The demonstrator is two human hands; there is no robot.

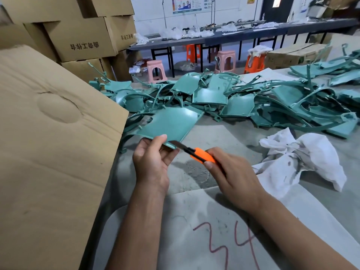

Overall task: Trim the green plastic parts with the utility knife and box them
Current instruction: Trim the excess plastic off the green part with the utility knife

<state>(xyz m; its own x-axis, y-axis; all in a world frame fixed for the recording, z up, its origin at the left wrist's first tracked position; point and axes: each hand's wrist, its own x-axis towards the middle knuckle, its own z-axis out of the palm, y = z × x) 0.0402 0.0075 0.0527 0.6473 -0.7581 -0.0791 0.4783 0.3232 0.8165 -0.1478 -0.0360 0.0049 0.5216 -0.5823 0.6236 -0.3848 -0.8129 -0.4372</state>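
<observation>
My left hand point(153, 158) grips the near edge of a flat green plastic part point(171, 122), thumb on top, holding it just above the table. My right hand point(233, 176) is closed around an orange utility knife point(201, 155). Its extended blade point(178, 144) touches the part's near edge right beside my left thumb. A large heap of similar green parts point(243, 98) with thin runners sprawls across the table behind. A big cardboard box point(48, 143) stands at my left, its flap facing me; the inside is hidden.
A crumpled white cloth point(303, 160) lies to the right of my hands. The grey table point(214, 131) has a white sheet marked "34" point(224, 240) near me. Stacked cartons point(78, 36) rise at the back left. Stools and a long bench stand beyond.
</observation>
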